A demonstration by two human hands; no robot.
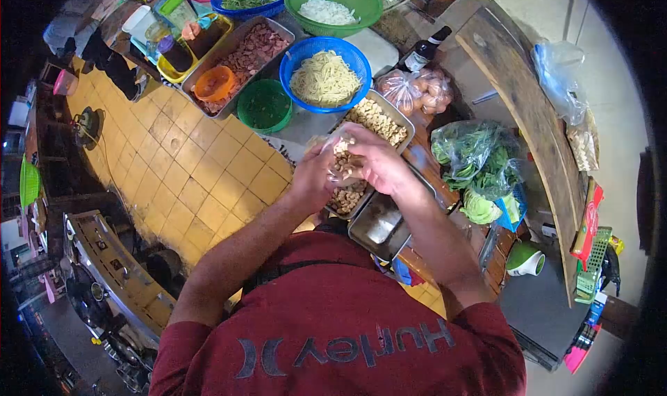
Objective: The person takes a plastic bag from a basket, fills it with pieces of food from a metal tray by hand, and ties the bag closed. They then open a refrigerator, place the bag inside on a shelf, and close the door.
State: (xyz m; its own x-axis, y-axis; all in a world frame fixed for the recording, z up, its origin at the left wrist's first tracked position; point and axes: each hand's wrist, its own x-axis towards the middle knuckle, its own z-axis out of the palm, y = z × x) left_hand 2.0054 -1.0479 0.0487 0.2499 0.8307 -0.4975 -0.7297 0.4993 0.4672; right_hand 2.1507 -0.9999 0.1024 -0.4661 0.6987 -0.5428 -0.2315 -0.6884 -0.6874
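Observation:
Between my two hands is a clear plastic bag (342, 161) with pale chunky pieces inside. My left hand (314, 174) closes round its left side, and my right hand (381, 161) grips the other side with bent fingers. Both hands are above a metal tray (410, 126) of pale, small chunks (375, 122). More browned chunks (346, 200) lie in the tray's lower part, just below my hands. Beside it is a metal tray (381, 224) with a bare, stained bottom. A blue basket of noodles (325, 80) stands just beyond my hands.
A green bowl (265, 106) and a tray of chopped meat (251, 52) with an orange bowl (215, 83) are at the upper left. Bagged eggs (420, 90), a dark bottle (425, 51), leafy greens (476, 160) and a long wooden board (524, 111) are at the right.

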